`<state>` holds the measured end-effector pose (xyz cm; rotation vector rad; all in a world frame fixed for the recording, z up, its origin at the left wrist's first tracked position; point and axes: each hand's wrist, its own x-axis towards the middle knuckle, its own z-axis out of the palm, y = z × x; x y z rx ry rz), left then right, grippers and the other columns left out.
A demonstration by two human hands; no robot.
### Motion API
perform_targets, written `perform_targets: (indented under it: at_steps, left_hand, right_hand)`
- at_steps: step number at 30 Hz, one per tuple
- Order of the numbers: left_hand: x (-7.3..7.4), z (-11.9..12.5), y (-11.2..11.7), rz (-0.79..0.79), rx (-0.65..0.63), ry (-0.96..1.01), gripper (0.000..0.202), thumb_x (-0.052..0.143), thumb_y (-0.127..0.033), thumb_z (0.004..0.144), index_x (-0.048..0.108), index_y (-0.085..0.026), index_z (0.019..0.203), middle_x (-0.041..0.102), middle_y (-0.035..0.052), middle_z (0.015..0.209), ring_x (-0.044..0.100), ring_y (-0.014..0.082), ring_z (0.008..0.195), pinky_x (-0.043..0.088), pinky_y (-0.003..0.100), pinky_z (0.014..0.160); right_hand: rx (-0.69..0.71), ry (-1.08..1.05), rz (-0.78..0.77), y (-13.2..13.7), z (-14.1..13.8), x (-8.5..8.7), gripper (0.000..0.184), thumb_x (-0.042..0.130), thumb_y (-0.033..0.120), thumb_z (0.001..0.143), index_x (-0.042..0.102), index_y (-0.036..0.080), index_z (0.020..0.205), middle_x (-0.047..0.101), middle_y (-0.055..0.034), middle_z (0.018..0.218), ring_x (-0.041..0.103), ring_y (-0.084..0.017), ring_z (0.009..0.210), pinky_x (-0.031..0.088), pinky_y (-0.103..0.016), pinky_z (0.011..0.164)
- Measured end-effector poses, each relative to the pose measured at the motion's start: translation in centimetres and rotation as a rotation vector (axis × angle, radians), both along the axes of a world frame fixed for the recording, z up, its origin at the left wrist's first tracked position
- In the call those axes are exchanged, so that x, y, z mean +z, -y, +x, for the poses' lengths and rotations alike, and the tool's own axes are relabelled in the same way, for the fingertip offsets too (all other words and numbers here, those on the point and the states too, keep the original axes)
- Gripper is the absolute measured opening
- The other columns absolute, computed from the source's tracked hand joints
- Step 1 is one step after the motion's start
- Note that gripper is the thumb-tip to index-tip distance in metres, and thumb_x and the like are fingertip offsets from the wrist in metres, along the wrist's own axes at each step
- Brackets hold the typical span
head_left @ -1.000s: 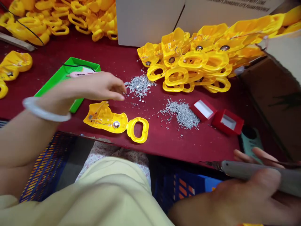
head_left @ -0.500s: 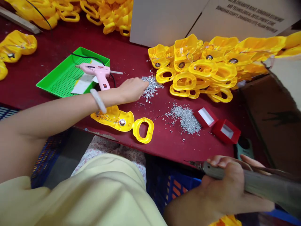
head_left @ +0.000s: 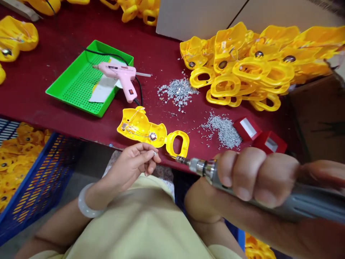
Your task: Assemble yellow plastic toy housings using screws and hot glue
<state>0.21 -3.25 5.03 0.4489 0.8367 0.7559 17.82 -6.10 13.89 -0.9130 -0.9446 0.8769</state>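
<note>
My left hand (head_left: 136, 162) is closed in a pinch at the table's front edge. A small silver metal washer (head_left: 155, 153) shows at its fingertips. My right hand (head_left: 256, 176) is wrapped round a grey electric screwdriver (head_left: 198, 166), its tip pointing left towards the left hand. Just beyond the fingers lies a yellow plastic shell half (head_left: 157, 133) with wires, a round metal part and a ring-shaped handle, its hollow side up. Behind it is a heap of small round metal washers (head_left: 179, 90). A heap of slim screws (head_left: 228, 133) lies to the right.
A pink glue gun (head_left: 126, 77) rests over the edge of a green tray (head_left: 67, 82). Yellow shells (head_left: 229, 82) are stacked at the right, near red boxes (head_left: 248, 127) and a carton (head_left: 194, 18). A blue crate (head_left: 48, 172) of yellow parts stands lower left.
My left hand has come back from the washer heap to the table's front edge, with a small piece in its fingertips. My right hand has brought the screwdriver up and left.
</note>
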Motion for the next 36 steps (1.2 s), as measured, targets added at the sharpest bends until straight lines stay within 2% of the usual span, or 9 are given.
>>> perform_targets:
  at_steps: [2, 5, 8, 12, 14, 16, 22, 29, 36]
  left_hand:
    - [-0.4, -0.1, 0.0, -0.035, -0.005, 0.032, 0.022, 0.077, -0.026, 0.075, 0.060, -0.013, 0.081, 0.067, -0.0003, 0.072, 0.051, 0.0032, 0.047, 0.039, 0.015, 0.046]
    - [-0.6, -0.4, -0.1, -0.043, -0.016, 0.079, 0.022, 0.077, -0.025, 0.076, 0.060, -0.013, 0.082, 0.068, 0.0002, 0.072, 0.053, 0.0039, 0.048, 0.041, 0.015, 0.047]
    - [-0.7, -0.7, -0.1, -0.039, -0.018, 0.103, 0.024, 0.078, -0.027, 0.074, 0.060, -0.013, 0.081, 0.069, 0.0009, 0.072, 0.054, 0.0048, 0.049, 0.042, 0.016, 0.048]
    - [-0.8, -0.6, 0.0, -0.029, -0.004, 0.100, 0.024, 0.079, -0.028, 0.074, 0.061, -0.014, 0.082, 0.069, 0.0008, 0.072, 0.054, 0.0053, 0.049, 0.044, 0.017, 0.049]
    - [-0.8, -0.5, 0.0, -0.017, 0.006, 0.088, 0.024, 0.079, -0.028, 0.074, 0.060, -0.014, 0.081, 0.068, 0.0001, 0.071, 0.054, 0.0053, 0.050, 0.043, 0.018, 0.049]
    - [-0.7, -0.5, 0.0, -0.006, 0.016, 0.076, 0.024, 0.079, -0.028, 0.074, 0.060, -0.014, 0.081, 0.068, -0.0005, 0.070, 0.054, 0.0052, 0.050, 0.043, 0.017, 0.050]
    - [-0.7, -0.4, -0.1, 0.012, 0.022, 0.046, 0.025, 0.078, -0.029, 0.075, 0.058, -0.015, 0.080, 0.068, -0.0007, 0.070, 0.055, 0.0058, 0.051, 0.043, 0.018, 0.050]
    - [-0.9, -0.1, 0.2, 0.018, 0.031, 0.073, 0.024, 0.078, -0.029, 0.075, 0.060, -0.014, 0.080, 0.066, -0.0010, 0.066, 0.058, 0.0070, 0.053, 0.046, 0.018, 0.051]
    - [-1.2, -0.1, 0.1, 0.006, 0.063, 0.081, 0.025, 0.079, -0.029, 0.074, 0.059, -0.015, 0.080, 0.068, -0.0005, 0.070, 0.057, 0.0064, 0.051, 0.046, 0.018, 0.049]
  right_hand:
    - [0.038, 0.033, -0.001, 0.0, -1.5, 0.3, 0.019, 0.060, 0.031, 0.092, 0.069, 0.029, 0.075, 0.040, 0.0084, 0.048, 0.043, -0.008, 0.043, 0.040, -0.026, 0.044]
    - [0.036, 0.059, 0.063, 0.0, -2.6, -0.7, 0.005, 0.063, 0.031, 0.090, 0.067, 0.029, 0.089, 0.044, 0.0074, 0.055, 0.045, -0.011, 0.047, 0.043, -0.029, 0.047]
    - [0.034, 0.069, 0.101, 0.0, -2.8, -1.8, 0.015, 0.064, 0.033, 0.086, 0.064, 0.028, 0.101, 0.046, 0.0062, 0.059, 0.046, -0.013, 0.050, 0.043, -0.031, 0.048]
    - [0.036, 0.153, 0.121, -0.4, -3.4, -1.5, 0.007, 0.060, 0.032, 0.089, 0.066, 0.030, 0.092, 0.038, 0.0075, 0.052, 0.041, -0.011, 0.044, 0.039, -0.027, 0.045]
    - [0.022, 0.185, 0.064, -0.5, -3.6, -1.0, 0.012, 0.058, 0.035, 0.092, 0.067, 0.032, 0.085, 0.035, 0.0074, 0.051, 0.039, -0.010, 0.043, 0.038, -0.026, 0.045]
    - [0.024, 0.214, 0.043, -0.4, -3.5, -0.6, 0.016, 0.056, 0.041, 0.093, 0.067, 0.034, 0.083, 0.034, 0.0070, 0.050, 0.039, -0.011, 0.043, 0.039, -0.026, 0.045]
    - [0.112, 0.328, -0.055, 0.0, -2.1, -0.6, 0.009, 0.061, 0.046, 0.089, 0.065, 0.043, 0.096, 0.038, 0.0063, 0.051, 0.043, -0.014, 0.046, 0.044, -0.030, 0.051]
    - [0.027, 0.284, -0.018, 0.1, -3.1, -1.5, 0.013, 0.056, 0.046, 0.091, 0.062, 0.046, 0.103, 0.035, 0.0063, 0.053, 0.039, -0.014, 0.046, 0.042, -0.029, 0.050]
    - [0.052, 0.379, -0.080, 0.3, -0.9, -1.6, 0.019, 0.057, 0.056, 0.086, 0.062, 0.052, 0.104, 0.033, 0.0066, 0.050, 0.038, -0.014, 0.042, 0.039, -0.030, 0.047]
